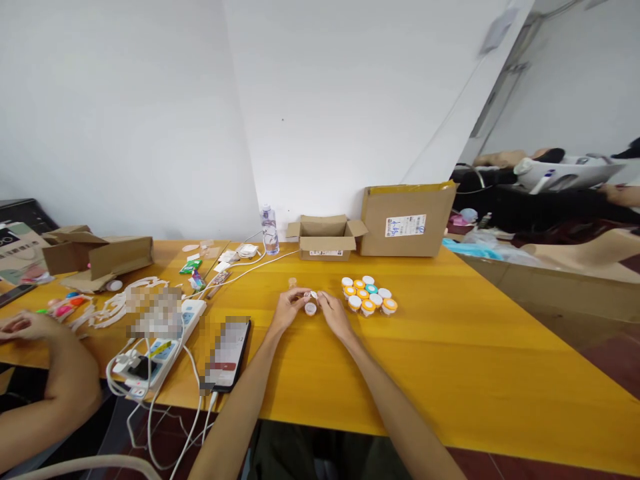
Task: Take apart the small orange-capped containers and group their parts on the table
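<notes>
My left hand [291, 305] and my right hand [332, 312] meet over the table, fingertips pinched together. A small white piece [313, 295] shows between the fingertips; it is too small to name. Right under it a small round cup with a white rim [311, 309] stands on the table. Beyond my left hand sits a small clear container [293, 283]. To the right of my right hand a cluster of several small lidded jars [363, 293] stands close together, with white, orange and teal lids.
Behind stand an open cardboard box [325, 245], a larger closed carton [407, 223] and a water bottle [269, 230]. At left lie a phone [229, 353], a power strip [167, 347] with loose cables, and another person's hand [30, 325] near colourful bits.
</notes>
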Available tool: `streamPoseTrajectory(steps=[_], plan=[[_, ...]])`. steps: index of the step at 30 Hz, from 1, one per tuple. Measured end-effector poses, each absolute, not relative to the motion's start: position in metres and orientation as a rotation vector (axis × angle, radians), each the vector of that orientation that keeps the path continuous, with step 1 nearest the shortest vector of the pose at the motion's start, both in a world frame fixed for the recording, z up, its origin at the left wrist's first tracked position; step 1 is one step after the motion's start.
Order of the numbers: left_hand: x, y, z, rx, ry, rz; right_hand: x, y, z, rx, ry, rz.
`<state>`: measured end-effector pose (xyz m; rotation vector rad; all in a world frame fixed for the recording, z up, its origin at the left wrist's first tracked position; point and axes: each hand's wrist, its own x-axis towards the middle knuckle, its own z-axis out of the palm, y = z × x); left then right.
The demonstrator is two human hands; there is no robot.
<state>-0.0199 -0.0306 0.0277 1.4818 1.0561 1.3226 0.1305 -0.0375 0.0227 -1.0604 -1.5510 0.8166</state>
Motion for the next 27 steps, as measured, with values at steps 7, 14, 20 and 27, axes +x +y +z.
streamPoseTrajectory(steps=[7,14,20,27], plan=[[-0.029,-0.024,0.018,1.62,1.436,1.495,0.13,-0.034,0.018,-1.122,-1.492,0.778],[-0.037,-0.021,0.006,1.695,1.834,1.438,0.132,-0.033,0.016,-1.089,-1.515,0.77],[-0.03,-0.029,0.017,1.771,1.742,1.526,0.132,-0.031,0.013,-1.057,-1.469,0.762],[-0.015,-0.042,0.036,1.811,1.274,1.425,0.13,-0.03,0.013,-0.958,-1.376,0.901]])
